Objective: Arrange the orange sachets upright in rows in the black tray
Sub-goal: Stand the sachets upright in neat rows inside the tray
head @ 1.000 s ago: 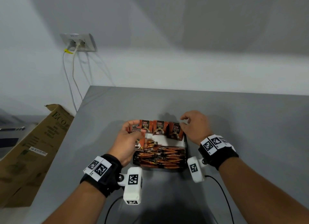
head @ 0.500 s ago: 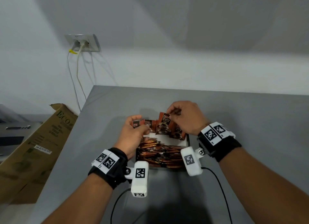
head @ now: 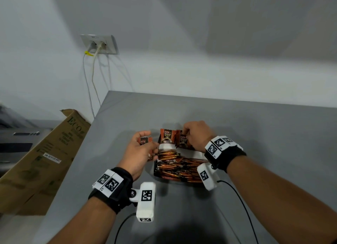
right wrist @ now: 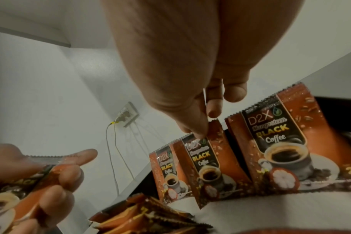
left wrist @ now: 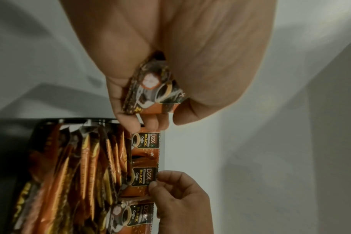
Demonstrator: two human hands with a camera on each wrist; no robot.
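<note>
Orange sachets (head: pixel 177 168) mostly sit packed in the black tray (head: pixel 155 169) on the grey table (head: pixel 264 130). Left hand (head: pixel 140 151) grips one sachet (head: pixel 145 141) just left of it; right hand (head: pixel 197 135) pinches the top of a standing sachet (right wrist: pixel 207 161) at the back row.

Left hand (head: pixel 141 151) lifted 1 sachet (head: pixel 145 141) clear (leftmost) of the row.

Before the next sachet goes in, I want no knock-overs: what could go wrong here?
The right hand is pinching the top of one standing sachet in the back row; tugging it could topple its neighbours. The left hand holds a spare sachet beside the tray; sliding it in could push over that loose row.
</note>
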